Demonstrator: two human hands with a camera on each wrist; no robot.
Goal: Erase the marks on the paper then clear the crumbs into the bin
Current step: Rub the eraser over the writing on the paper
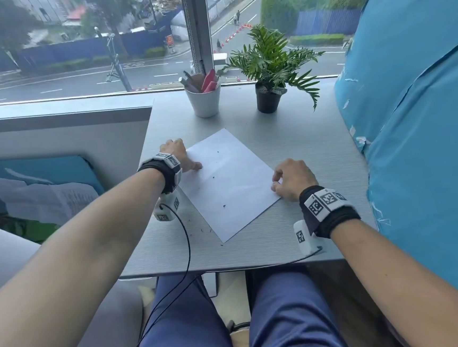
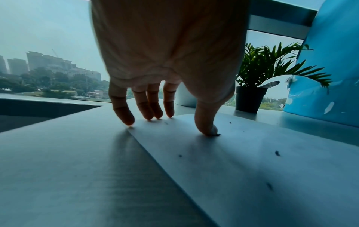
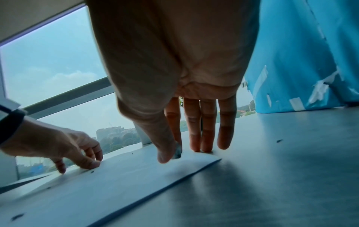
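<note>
A white sheet of paper [image 1: 228, 179] lies at a slant on the grey table [image 1: 303, 144]. Small dark crumbs [image 1: 224, 205] are scattered over it, and a few lie on the table beside its near edge. My left hand [image 1: 186, 156] is at the sheet's left edge: the thumb [image 2: 205, 129] presses on the paper [image 2: 252, 169] beside a crumb, and the other fingertips touch down along the edge. My right hand [image 1: 276, 181] is at the sheet's right corner. Its thumb and forefinger pinch a small smudged whitish eraser [image 3: 178, 151], and the paper [image 3: 97, 192] corner is slightly raised there.
A white cup of pens [image 1: 204, 100] and a potted plant [image 1: 269, 97] stand at the table's far edge by the window. A blue covered wall [image 1: 412, 129] runs close along the right side. A black cable [image 1: 185, 246] hangs from my left wrist over the table's near edge.
</note>
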